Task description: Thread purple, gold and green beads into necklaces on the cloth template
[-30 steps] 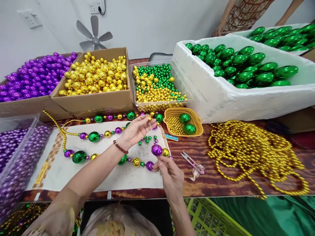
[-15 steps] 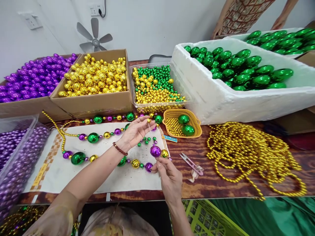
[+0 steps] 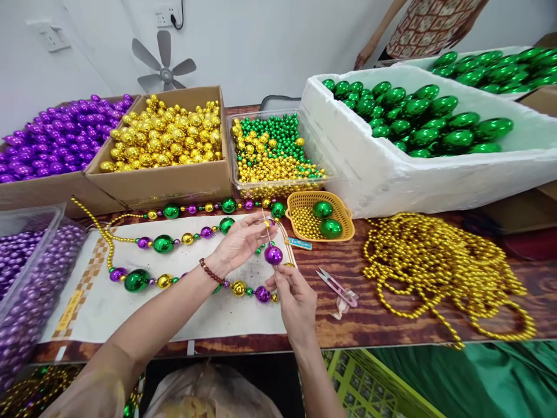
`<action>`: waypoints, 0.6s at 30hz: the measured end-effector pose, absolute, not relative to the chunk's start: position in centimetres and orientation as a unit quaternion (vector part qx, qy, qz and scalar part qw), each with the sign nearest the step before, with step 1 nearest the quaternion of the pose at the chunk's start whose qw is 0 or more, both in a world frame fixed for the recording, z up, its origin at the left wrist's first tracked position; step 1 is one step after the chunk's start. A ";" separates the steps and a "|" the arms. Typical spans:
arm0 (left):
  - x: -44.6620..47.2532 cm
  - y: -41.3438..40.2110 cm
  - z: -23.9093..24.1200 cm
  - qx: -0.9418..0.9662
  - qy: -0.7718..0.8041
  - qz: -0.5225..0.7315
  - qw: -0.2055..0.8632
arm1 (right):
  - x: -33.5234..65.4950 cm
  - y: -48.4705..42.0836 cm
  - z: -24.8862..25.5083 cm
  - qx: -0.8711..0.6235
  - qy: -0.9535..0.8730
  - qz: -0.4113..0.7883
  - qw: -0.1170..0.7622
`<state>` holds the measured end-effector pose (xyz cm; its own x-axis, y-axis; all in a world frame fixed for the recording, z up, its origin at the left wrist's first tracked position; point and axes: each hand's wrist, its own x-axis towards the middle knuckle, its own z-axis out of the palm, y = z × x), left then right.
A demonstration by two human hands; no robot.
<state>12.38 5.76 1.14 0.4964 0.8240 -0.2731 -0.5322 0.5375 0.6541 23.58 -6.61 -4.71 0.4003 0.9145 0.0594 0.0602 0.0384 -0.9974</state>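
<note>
Purple ball (image 3: 273, 255), as the head view showed it, appeared threaded on a thin needle (image 3: 268, 235) above the white cloth (image 3: 235, 319), between my two hands. My right hand (image 3: 298, 296) pinched just under the ball, on the needle's lower part, probably to stop the ball sliding down. My left hand (image 3: 241, 241) curled around the upper end, perhaps to steady it; whether it gripped anything small there, I could not tell. Beaded strands (image 3: 138, 280) lay stretched out, likely against tangling, with the orange basket (image 3: 346, 231) and snips (image 3: 335, 285) near my right hand, presumably for easy reach
</note>
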 end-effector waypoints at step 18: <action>15.7 5.4 -1.6 0.448 0.348 0.321 0.758 | 29.2 0.0 -2.7 -0.576 -0.388 0.397 0.600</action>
